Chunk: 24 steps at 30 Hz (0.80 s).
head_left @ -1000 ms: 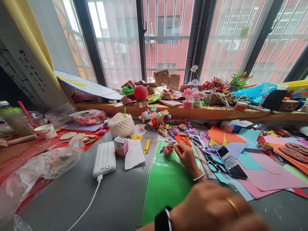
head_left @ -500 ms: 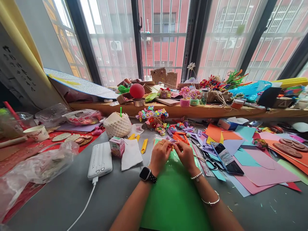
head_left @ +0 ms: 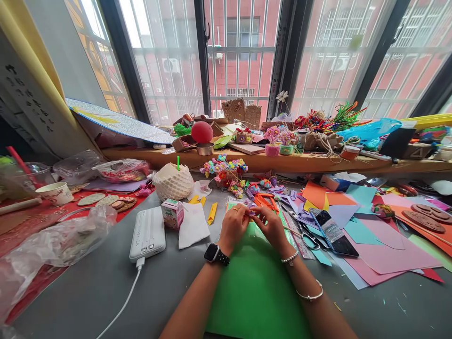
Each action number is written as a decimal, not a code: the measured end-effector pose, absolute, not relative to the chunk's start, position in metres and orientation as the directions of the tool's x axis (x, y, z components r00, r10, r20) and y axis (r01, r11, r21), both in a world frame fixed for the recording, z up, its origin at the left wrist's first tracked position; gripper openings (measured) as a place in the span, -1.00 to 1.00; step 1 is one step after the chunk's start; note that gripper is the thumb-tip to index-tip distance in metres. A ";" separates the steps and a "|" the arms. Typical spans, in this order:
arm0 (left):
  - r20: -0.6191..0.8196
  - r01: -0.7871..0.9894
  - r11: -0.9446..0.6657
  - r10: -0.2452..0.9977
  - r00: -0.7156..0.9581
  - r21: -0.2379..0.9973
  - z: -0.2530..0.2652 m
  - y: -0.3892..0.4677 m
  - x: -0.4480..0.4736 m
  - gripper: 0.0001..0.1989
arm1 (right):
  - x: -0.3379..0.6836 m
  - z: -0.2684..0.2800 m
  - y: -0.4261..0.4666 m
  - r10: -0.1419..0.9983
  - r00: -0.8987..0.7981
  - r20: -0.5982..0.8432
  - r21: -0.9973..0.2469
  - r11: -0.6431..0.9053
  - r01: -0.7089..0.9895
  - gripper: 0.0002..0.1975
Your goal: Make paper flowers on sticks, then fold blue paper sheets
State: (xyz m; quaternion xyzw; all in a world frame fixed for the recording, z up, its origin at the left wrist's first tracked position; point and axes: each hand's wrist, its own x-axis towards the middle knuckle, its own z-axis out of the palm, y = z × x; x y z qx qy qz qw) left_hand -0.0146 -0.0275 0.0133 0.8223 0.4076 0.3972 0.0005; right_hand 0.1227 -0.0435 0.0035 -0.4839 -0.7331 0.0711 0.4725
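My left hand (head_left: 233,227), a dark watch on its wrist, pinches a small purple paper piece (head_left: 252,213). On the other side of that piece, my right hand (head_left: 271,228) has its thumb and fingers closed at its edge; my fingertips hide much of it. Both hands are above the upper end of a glossy green sheet (head_left: 261,287). Just beyond them lie orange paper strips (head_left: 267,202). Folded yellow strips (head_left: 212,213) rest to the left. Scissors (head_left: 310,240) and a phone (head_left: 334,233) are to the right of my right hand.
A white power bank (head_left: 147,234) with a cable, a small pink carton (head_left: 173,213) and a white napkin (head_left: 193,226) sit left. A foam-netted round item with a straw (head_left: 173,182) stands behind. Coloured paper (head_left: 384,247) spreads right. Craft flowers (head_left: 224,170) stand below the sill.
A yellow bit showed between my fingertips before; now purple paper shows there. My right fingers have shifted slightly. The rest of the table looks the same.
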 end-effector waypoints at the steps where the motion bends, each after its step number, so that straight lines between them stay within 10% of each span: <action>1: 0.652 0.660 -0.677 0.666 0.361 0.326 0.014 -0.028 -0.015 -0.90 | 0.124 0.005 -0.044 0.772 -0.098 0.628 -0.557 0.534 0.636 -0.77; 9: 0.583 0.394 -0.687 0.726 0.364 0.610 0.024 -0.031 -0.024 -0.95 | 0.128 0.016 -0.049 0.705 -0.084 0.705 -0.540 0.610 0.580 -0.83; 14: 0.296 0.037 -0.356 0.827 0.479 0.934 0.031 -0.025 -0.033 -0.84 | 0.129 0.024 -0.052 0.722 -0.074 0.688 -0.581 0.608 0.541 -0.83; 24: 0.015 -0.011 -0.011 0.864 0.503 1.000 0.035 -0.023 -0.037 -0.69 | 0.130 0.020 -0.052 0.944 -0.137 0.299 -0.940 0.317 0.129 -0.75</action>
